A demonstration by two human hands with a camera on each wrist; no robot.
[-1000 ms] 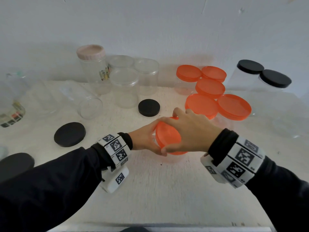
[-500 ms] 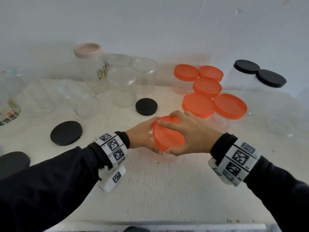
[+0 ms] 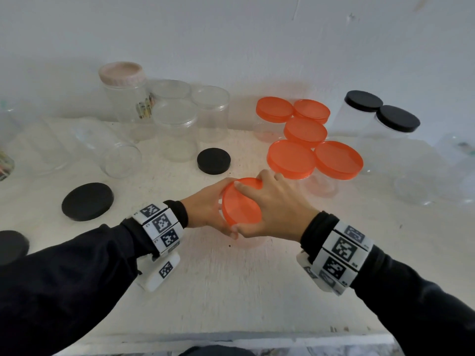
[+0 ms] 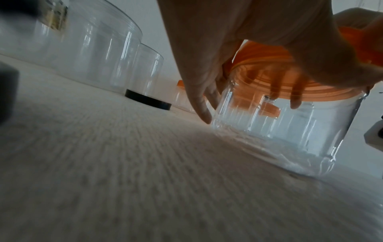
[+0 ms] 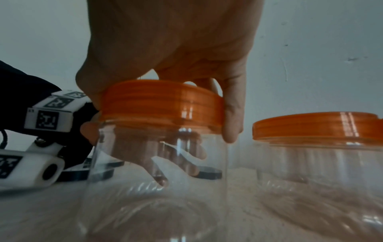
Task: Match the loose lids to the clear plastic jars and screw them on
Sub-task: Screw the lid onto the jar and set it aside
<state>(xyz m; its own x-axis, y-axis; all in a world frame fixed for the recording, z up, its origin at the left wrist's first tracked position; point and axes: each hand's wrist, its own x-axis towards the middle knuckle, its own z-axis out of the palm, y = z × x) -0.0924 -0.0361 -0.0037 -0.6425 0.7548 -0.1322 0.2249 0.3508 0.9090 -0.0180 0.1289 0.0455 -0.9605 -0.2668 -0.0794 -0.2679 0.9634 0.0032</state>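
Two hands at work, right hand (image 3: 272, 209) gripping orange lid (image 3: 241, 201); left hand (image 3: 205, 211) holding clear jar (image 5: 157, 172)

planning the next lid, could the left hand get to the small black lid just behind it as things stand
Probably yes, once it lets go: the left hand now holds the clear jar, but the small black lid lies flat just beyond it with bare table between.

Head view: jar body (image 3: 253, 241) mostly hidden under orange lid (image 3: 240, 204) and both hands. Far-left jars (image 3: 6, 160) cut by frame edge. Label (image 3: 144, 109) on pink-lidded jar unreadable. Left wrist view: near counter (image 4: 103, 180) blurred.
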